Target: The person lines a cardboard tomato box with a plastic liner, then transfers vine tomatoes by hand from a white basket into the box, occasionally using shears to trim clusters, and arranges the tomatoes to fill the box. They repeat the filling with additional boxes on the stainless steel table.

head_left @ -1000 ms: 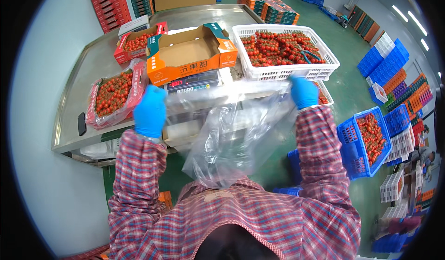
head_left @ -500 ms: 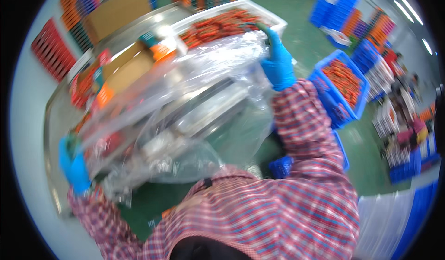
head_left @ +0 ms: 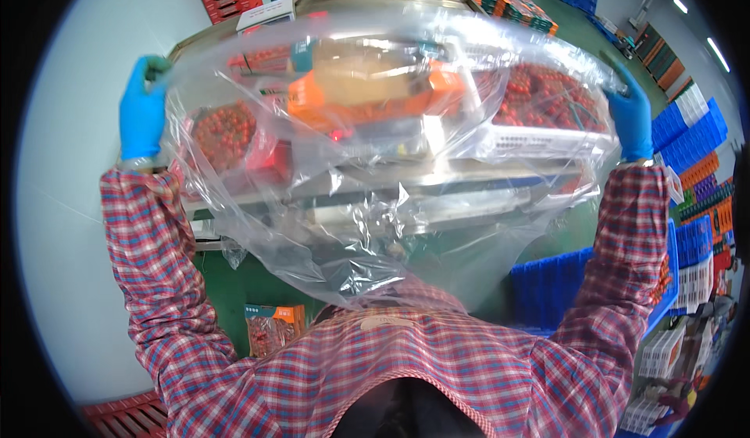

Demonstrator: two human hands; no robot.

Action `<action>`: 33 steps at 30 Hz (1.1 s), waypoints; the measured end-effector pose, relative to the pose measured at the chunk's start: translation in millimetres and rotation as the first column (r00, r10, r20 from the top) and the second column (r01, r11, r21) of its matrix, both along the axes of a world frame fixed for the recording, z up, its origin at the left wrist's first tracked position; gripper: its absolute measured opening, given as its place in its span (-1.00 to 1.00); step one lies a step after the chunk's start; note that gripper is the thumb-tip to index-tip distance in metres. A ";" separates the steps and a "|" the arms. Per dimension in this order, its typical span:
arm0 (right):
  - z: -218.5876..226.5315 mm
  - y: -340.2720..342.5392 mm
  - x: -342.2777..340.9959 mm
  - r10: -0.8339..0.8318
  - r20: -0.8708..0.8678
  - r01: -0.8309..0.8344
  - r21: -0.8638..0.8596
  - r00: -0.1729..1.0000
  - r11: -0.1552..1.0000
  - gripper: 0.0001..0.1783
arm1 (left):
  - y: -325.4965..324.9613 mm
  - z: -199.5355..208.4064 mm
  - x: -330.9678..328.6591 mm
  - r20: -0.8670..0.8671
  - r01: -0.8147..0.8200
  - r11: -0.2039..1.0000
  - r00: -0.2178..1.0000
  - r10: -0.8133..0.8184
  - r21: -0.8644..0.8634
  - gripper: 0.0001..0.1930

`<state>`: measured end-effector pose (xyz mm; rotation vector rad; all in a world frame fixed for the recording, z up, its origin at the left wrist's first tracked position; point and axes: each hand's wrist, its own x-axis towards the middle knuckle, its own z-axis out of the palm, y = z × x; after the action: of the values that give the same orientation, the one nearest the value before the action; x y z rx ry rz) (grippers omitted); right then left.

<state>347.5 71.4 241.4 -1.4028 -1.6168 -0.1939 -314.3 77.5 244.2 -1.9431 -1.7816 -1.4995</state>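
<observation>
A large clear plastic bag [head_left: 375,203] is stretched wide in front of me, its upper edge pulled between both hands and the rest hanging toward my chest. My left hand [head_left: 143,114], in a blue glove, grips one end of that edge at the far left. At the far right my right hand [head_left: 630,114], also blue-gloved, is closed on the other end. Through the film show an orange open cardboard box [head_left: 305,102], a white crate [head_left: 531,143] of small red fruits like cherry tomatoes, and more red fruits [head_left: 224,135] at the left.
The metal table [head_left: 437,0] runs behind the bag. Stacked orange and green boxes [head_left: 504,2] stand beyond it. Blue crates [head_left: 551,286] are at my lower right, with more stacks farther right. A small printed box [head_left: 273,328] lies below at left. A white wall [head_left: 66,203] borders the left.
My hands have spread apart and come level, pulling the bag wider. The view has turned right, and the right arm no longer reaches over the white crate's far side.
</observation>
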 end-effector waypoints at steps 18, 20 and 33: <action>-84.3 405.4 -264.7 0.713 0.701 0.194 -0.698 -0.010 0.689 -0.65 | 387.4 -103.0 244.8 -0.733 -0.230 0.722 0.431 -0.526 -0.653 -0.47; -145.9 447.2 -270.2 0.565 0.723 0.290 -0.683 0.396 0.671 -0.63 | 414.3 -139.5 238.9 -0.579 -0.254 0.548 0.581 -0.572 -0.797 -0.47; -165.8 470.1 -271.8 0.835 0.550 0.467 -0.744 0.023 0.477 -0.65 | 444.4 -176.4 202.7 -0.366 -0.237 0.280 0.523 -0.770 -0.930 -0.49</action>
<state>75.7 541.5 75.5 -1.6774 -3.7315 -0.1364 -111.6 521.9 67.8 -2.7899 -1.8169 0.9762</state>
